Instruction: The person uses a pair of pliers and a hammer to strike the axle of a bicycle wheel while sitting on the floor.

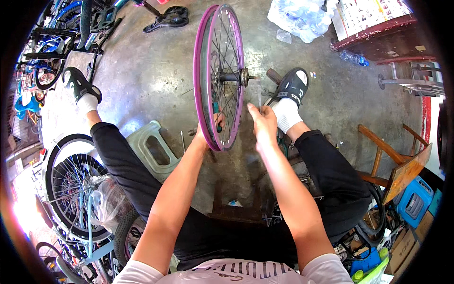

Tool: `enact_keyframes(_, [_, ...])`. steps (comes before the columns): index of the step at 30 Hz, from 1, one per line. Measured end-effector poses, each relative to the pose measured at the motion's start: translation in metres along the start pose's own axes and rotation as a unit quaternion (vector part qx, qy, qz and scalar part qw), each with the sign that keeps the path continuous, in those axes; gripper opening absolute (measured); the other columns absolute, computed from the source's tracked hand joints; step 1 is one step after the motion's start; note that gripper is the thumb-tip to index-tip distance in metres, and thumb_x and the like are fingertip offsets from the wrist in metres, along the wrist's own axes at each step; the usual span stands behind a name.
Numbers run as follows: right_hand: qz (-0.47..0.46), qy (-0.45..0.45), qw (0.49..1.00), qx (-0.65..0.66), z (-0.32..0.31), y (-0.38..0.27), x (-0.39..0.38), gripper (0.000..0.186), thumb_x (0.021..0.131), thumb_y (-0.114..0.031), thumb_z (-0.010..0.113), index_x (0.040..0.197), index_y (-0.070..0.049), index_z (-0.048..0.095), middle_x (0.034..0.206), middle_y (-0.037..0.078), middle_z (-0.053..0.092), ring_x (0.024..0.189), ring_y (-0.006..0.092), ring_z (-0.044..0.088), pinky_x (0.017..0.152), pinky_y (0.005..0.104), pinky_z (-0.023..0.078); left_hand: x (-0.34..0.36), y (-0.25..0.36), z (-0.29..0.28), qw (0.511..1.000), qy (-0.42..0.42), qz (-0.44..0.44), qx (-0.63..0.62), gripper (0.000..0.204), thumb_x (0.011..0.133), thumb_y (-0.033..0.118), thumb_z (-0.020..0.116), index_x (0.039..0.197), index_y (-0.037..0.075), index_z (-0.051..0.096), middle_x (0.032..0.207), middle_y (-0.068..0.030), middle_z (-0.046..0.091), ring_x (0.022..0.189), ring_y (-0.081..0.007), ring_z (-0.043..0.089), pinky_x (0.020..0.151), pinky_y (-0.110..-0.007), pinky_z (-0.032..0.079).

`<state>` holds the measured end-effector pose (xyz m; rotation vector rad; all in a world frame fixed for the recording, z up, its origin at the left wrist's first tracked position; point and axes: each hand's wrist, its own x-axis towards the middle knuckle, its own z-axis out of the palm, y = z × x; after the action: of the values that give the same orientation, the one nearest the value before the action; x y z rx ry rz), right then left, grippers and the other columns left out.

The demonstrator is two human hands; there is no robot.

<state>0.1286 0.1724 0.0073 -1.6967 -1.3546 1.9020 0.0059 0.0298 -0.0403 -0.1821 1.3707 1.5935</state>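
I hold a bicycle wheel (204,71) upright, its rim pink-purple, with dark spokes and a hub (229,76) whose axle sticks out to the right. My left hand (209,127) grips the lower part of the wheel, partly hidden by the rim; something teal shows among its fingers, too hidden to name. My right hand (265,124), just right of the wheel below the axle, is closed on a thin pale metal tool (259,98) pointing up. Both my feet, in dark clogs, rest on the concrete floor either side of the wheel.
A plastic stool (158,158) is under my left arm. Bicycles (71,189) crowd the left and a saddle (165,19) lies ahead. A plastic bag (295,16), red bench (378,42), bottle (353,58), wooden stool (396,175) and blue cases (412,199) are around the right.
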Motion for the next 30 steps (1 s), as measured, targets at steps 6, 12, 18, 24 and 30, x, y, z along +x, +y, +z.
enact_keyframes(6, [-0.06,0.068,0.993,0.078,0.008,-0.006,0.024,0.041,0.092,-0.041,0.081,0.106,-0.005,0.068,0.083,-0.002,0.058,0.065,0.0055,0.045,0.056,0.0253,0.035,0.005,-0.006,-0.014,0.996,-0.028,0.027,0.086,0.033,0.094,0.015,0.067,0.122,0.004,0.054,0.086,-0.0041,0.055,0.074,-0.0173,0.059,0.066,-0.035,0.054])
enact_keyframes(12, [-0.122,-0.036,0.99,0.062,0.016,-0.049,0.051,0.029,0.095,-0.033,0.079,0.098,-0.005,0.07,0.087,0.0,0.066,0.074,0.0075,0.052,0.066,0.0268,0.039,-0.009,0.004,0.0,0.999,-0.019,-0.004,0.044,0.037,0.093,0.014,0.067,0.125,0.002,0.054,0.088,-0.0062,0.057,0.075,-0.0184,0.06,0.069,-0.036,0.056])
enact_keyframes(18, [-0.143,-0.053,0.988,0.015,0.009,-0.048,0.066,0.017,0.097,-0.021,0.077,0.096,-0.007,0.068,0.085,-0.001,0.067,0.069,0.0066,0.05,0.063,0.0261,0.038,-0.011,0.001,-0.001,1.0,0.012,-0.015,0.021,0.044,0.09,0.008,0.068,0.131,0.0,0.054,0.085,-0.0055,0.058,0.074,-0.019,0.061,0.069,-0.037,0.055])
enact_keyframes(24, [-0.091,-0.061,0.993,0.05,0.007,-0.052,0.064,0.017,0.096,-0.018,0.076,0.097,-0.002,0.069,0.085,0.0,0.067,0.077,0.008,0.055,0.069,0.0269,0.042,-0.009,-0.003,-0.007,0.998,0.022,-0.03,0.046,0.048,0.089,0.003,0.063,0.136,0.004,0.052,0.082,-0.0029,0.056,0.072,-0.0174,0.058,0.07,-0.037,0.051])
enact_keyframes(30, [-0.153,-0.064,0.986,0.025,0.005,-0.048,0.065,0.021,0.097,-0.026,0.077,0.093,-0.008,0.067,0.081,-0.004,0.061,0.063,0.0039,0.042,0.052,0.0254,0.029,-0.011,0.002,-0.002,0.997,0.008,-0.007,0.078,0.045,0.09,0.012,0.07,0.13,-0.003,0.058,0.087,-0.0076,0.062,0.076,-0.0204,0.063,0.07,-0.039,0.057])
